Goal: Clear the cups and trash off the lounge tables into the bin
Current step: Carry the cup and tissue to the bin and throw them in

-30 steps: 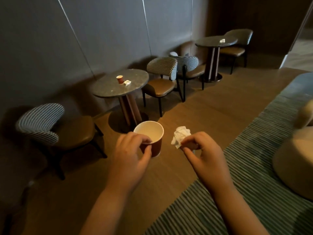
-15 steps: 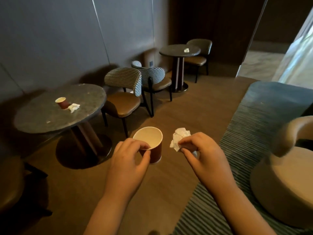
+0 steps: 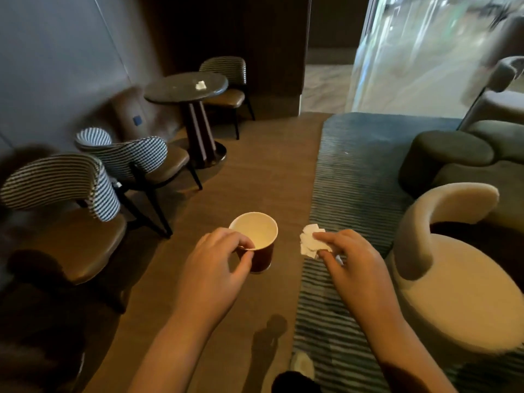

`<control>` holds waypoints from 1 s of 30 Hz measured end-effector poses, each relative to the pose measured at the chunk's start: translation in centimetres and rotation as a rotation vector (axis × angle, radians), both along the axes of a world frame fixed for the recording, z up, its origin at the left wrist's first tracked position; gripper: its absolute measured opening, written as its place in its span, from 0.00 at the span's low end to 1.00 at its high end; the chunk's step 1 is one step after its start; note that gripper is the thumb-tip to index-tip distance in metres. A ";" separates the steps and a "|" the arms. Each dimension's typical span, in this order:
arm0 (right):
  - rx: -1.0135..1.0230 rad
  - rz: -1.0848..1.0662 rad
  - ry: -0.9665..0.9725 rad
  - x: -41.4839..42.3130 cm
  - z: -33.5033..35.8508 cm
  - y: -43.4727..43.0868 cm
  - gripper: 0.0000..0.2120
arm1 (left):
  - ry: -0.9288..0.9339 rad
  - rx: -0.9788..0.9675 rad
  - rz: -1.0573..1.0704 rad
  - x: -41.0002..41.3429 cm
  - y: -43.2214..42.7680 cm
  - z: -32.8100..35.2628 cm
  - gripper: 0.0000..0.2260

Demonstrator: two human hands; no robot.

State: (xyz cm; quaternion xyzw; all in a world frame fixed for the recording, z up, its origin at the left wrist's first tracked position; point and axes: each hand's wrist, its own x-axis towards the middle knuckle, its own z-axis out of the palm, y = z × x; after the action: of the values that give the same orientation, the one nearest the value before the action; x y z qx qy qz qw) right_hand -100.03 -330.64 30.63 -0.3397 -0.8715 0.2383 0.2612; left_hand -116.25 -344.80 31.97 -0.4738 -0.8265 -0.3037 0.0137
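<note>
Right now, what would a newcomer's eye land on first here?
Front and centre, a red paper cup sits in the grip of the left hand, with a crumpled white napkin pinched in the right hand beside it. Farther back on the left, another white scrap lies on a dark round table.

Two patterned-back chairs: one (image 3: 65, 242) just left of the grips, one (image 3: 147, 160) ahead-left. Third chair (image 3: 224, 69) far ahead. Beige armchair (image 3: 453, 293) close right, on a striped rug (image 3: 354, 165). Dark pouf (image 3: 448, 148) beyond it. Wood floor (image 3: 255, 180) below. Window (image 3: 411, 52) far ahead-right, blurred.
</note>
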 end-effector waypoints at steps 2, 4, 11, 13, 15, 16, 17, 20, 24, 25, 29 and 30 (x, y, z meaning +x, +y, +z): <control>-0.022 -0.023 0.006 -2.1 0.0 5.2 0.15 | -0.016 -0.038 -0.043 -2.3 5.8 -0.1 0.08; -0.033 -0.013 0.004 -4.3 0.5 10.4 0.15 | -0.007 -0.054 -0.074 -4.6 11.6 0.3 0.09; -0.009 -0.011 0.019 -14.1 1.3 26.9 0.09 | 0.002 -0.027 -0.113 -12.4 27.9 1.6 0.06; -0.025 -0.005 0.015 -17.2 0.6 31.0 0.09 | -0.014 -0.023 -0.116 -15.3 31.9 1.2 0.07; -0.005 0.007 0.011 -20.1 -0.1 35.1 0.09 | -0.006 -0.009 -0.113 -18.2 36.2 0.6 0.08; 0.014 0.011 0.011 -21.4 -0.3 37.1 0.09 | 0.005 -0.001 -0.107 -19.6 38.2 0.3 0.08; 0.043 0.014 0.011 -22.9 -0.5 39.7 0.09 | 0.005 0.009 -0.105 -21.4 40.8 -0.2 0.07; 0.125 0.002 0.021 -26.9 -1.0 47.6 0.11 | -0.089 0.064 -0.115 -27.1 49.1 -2.1 0.05; 0.106 -0.144 0.080 -31.1 -0.8 58.6 0.12 | -0.144 0.088 -0.217 -32.8 62.3 -2.5 0.09; 0.110 -0.175 0.105 -31.9 -0.6 61.3 0.11 | -0.133 0.097 -0.246 -33.8 65.7 -2.1 0.09; 0.102 -0.286 0.192 -32.6 0.1 71.2 0.09 | -0.080 0.035 -0.376 -36.2 78.1 -0.6 0.07; 0.096 -0.322 0.211 -32.5 0.2 73.7 0.09 | -0.080 0.027 -0.403 -36.7 81.1 -0.3 0.06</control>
State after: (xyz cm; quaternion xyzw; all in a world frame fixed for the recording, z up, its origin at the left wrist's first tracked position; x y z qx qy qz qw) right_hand -132.52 -256.95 30.82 -0.4348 -0.7842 0.1859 0.4018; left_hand -152.92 -263.74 31.67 -0.6169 -0.7108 -0.3298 -0.0741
